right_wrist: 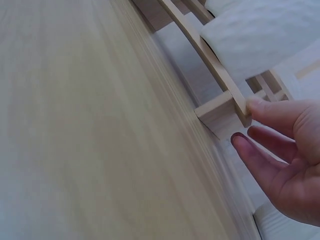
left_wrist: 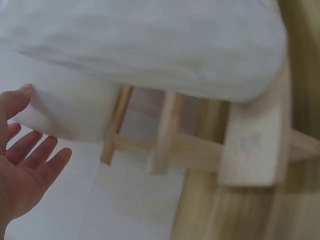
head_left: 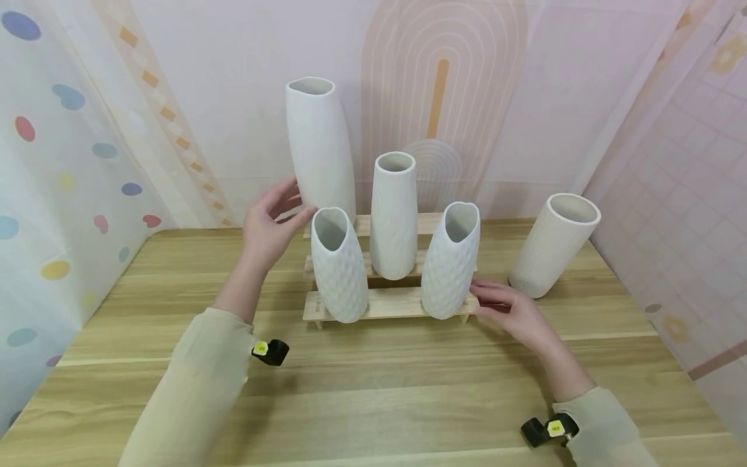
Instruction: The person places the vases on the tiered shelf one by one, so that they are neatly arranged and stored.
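A three-step wooden stand bears white vases. On its top step at the left is a tall smooth vase; a slimmer vase occupies the middle step. Two dimpled vases, one left and one right, stand on the lowest step. My left hand is beside the tall vase, its fingers loosely spread and fingertips close to the vase's side. At the stand's right end, my right hand has its thumb against the lowest slat's tip, with the other fingers loosely bent below.
A ribbed cream vase stands on the wooden table to the right of the stand, close to my right hand. Patterned curtains hang behind the table and along both sides.
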### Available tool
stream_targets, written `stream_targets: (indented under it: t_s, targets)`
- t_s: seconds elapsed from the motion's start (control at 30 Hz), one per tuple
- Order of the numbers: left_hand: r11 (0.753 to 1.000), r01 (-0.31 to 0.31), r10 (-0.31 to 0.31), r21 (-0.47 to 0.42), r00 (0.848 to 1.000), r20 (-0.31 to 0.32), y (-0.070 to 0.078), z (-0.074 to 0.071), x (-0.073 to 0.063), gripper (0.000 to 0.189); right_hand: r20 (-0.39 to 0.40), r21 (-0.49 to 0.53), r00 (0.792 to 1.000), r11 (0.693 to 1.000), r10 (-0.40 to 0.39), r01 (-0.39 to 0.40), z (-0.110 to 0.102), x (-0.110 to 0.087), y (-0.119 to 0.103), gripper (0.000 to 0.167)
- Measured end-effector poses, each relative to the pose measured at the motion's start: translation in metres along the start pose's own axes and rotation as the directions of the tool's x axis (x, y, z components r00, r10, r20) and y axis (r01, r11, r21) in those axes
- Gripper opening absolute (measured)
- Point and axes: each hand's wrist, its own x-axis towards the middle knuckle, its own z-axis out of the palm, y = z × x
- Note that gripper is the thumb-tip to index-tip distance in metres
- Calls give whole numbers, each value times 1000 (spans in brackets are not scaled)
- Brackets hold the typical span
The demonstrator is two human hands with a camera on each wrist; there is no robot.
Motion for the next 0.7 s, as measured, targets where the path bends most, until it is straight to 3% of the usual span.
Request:
stream_targets:
  t_s: [0.2, 0.37, 0.6, 0.7]
  targets:
    - [999, 8, -9, 54, 1000, 14, -22, -13, -26, 47, -47, 37, 999, 999, 28, -26, -10, -8, 2, 37]
    - [996, 35, -41, 84, 997, 68, -42, -25, -49, 45, -110, 24, 993, 999, 49, -46, -21, -18, 0, 39]
    - [981, 101, -121, 167, 986, 114, -64, -34, -80, 49, -174, 113, 983, 993, 61, -42, -41, -36, -4, 42]
    - [976, 152, -174, 154, 974, 145, -69, -35, -91, 53, -211, 128, 974, 990, 84, -58, -50, -44, -7, 44]
